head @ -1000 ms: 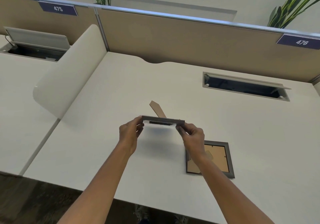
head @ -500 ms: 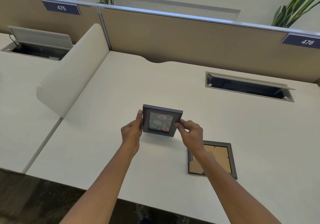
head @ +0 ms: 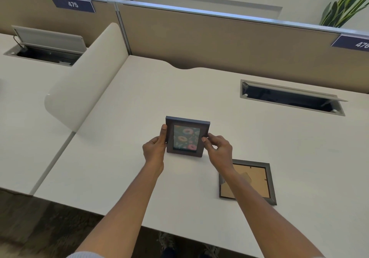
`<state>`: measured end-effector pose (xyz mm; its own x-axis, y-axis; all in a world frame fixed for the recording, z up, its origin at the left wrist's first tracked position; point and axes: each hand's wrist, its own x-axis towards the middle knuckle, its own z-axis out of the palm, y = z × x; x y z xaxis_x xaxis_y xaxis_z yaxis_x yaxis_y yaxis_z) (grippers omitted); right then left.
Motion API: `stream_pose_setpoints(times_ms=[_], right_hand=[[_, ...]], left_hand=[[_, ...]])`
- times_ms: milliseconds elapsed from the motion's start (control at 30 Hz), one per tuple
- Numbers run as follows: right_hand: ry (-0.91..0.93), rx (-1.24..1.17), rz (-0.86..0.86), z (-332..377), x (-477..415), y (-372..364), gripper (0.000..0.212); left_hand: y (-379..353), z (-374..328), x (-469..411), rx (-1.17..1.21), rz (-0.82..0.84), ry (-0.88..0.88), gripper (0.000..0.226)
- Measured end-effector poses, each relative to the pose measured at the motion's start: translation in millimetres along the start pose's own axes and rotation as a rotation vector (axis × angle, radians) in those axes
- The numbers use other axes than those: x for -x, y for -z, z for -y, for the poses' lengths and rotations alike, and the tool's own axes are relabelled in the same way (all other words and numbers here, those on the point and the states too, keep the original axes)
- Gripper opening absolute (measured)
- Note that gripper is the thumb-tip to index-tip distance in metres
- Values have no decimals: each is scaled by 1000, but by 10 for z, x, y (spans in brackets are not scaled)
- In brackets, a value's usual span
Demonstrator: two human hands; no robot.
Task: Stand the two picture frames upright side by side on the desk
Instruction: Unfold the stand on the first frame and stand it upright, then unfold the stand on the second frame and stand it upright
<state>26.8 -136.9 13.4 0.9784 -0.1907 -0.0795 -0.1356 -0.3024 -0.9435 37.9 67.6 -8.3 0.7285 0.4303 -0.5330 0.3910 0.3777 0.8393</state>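
A dark picture frame (head: 186, 137) with a doughnut picture faces me, upright in the middle of the white desk (head: 139, 90). My left hand (head: 154, 148) grips its left edge and my right hand (head: 218, 152) pinches its right edge. Its lower edge is at the desk surface; I cannot tell whether it touches. A second dark frame (head: 253, 181) lies face down to the right, brown back and folded stand showing, partly covered by my right forearm.
A curved white divider (head: 83, 84) stands at the left. A cable box with a raised lid (head: 291, 98) is sunk into the desk at the back right. Tan partition panels (head: 219, 44) close the far side. The desk's front edge runs below my forearms.
The frame held flat, edge-on with its stand sticking out, has been tilted upright so the picture faces me, and it has come down toward the desk. The second frame has not moved.
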Motion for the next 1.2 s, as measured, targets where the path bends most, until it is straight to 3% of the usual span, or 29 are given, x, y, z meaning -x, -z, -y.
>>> stream_pose_setpoints(times_ms=[367, 633, 867, 1000, 1200], right_hand=[[-96, -9, 28, -129, 42, -55, 33], [-106, 67, 0, -243, 43, 289, 27], [-171, 190, -1, -407, -14, 936, 19], [-138, 387, 57, -531, -95, 1172, 20], [-49, 622, 203, -635, -206, 1305, 23]], left_hand=[[-32, -14, 112, -104, -92, -39, 66], [44, 145, 230, 21, -252, 75, 57], [-213, 643, 669, 21, -144, 311, 36], [-506, 927, 991, -39, -41, 449, 28], [-822, 1118, 1334, -311, 45, 526, 46]])
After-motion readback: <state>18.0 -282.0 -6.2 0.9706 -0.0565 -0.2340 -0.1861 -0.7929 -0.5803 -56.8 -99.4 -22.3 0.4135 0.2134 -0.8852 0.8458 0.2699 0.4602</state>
